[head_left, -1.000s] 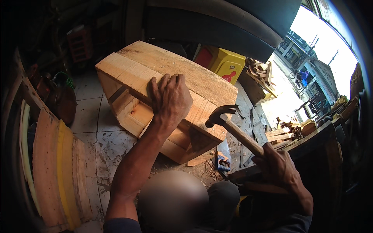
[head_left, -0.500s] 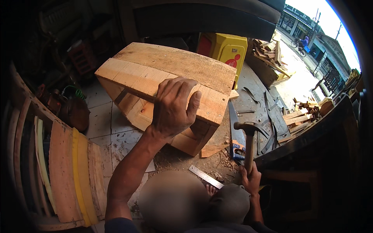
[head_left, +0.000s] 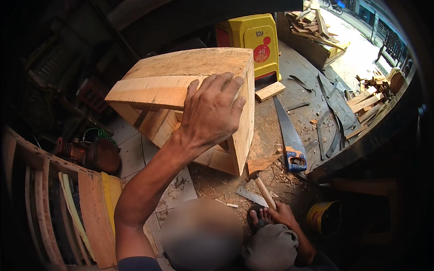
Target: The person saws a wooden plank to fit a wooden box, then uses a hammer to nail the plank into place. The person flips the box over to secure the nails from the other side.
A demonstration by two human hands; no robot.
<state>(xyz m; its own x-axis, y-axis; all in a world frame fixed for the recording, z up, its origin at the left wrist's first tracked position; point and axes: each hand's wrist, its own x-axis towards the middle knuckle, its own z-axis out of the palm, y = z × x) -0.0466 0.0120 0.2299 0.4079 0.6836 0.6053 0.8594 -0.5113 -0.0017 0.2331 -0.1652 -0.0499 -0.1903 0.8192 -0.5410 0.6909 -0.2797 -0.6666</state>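
Observation:
A box-like frame of pale wooden boards (head_left: 158, 86), open on its near side, stands tilted in front of me. My left hand (head_left: 210, 108) grips its top board near the right end, fingers bent over the upper face and thumb toward the corner. Low on the right, my right hand (head_left: 282, 214) is closed round the wooden handle of a claw hammer (head_left: 264, 192). The hammer's head is near the floor, just below the box's bottom corner. Close by lie a metal ruler (head_left: 251, 197) and a thin wood offcut (head_left: 263, 162).
A handsaw (head_left: 289, 135) lies right of the box, near a small wood block (head_left: 270, 91) and dark curved strips (head_left: 330, 122). Behind stands a yellow plastic stand (head_left: 257, 40). Scrap wood (head_left: 312, 25) is piled at the back right; a yellow tin (head_left: 323, 217) sits right of my foot.
My right hand has lowered the hammer from beside the saw to near the floor by the ruler. The box has turned, showing more of its right end. My left hand stays on it.

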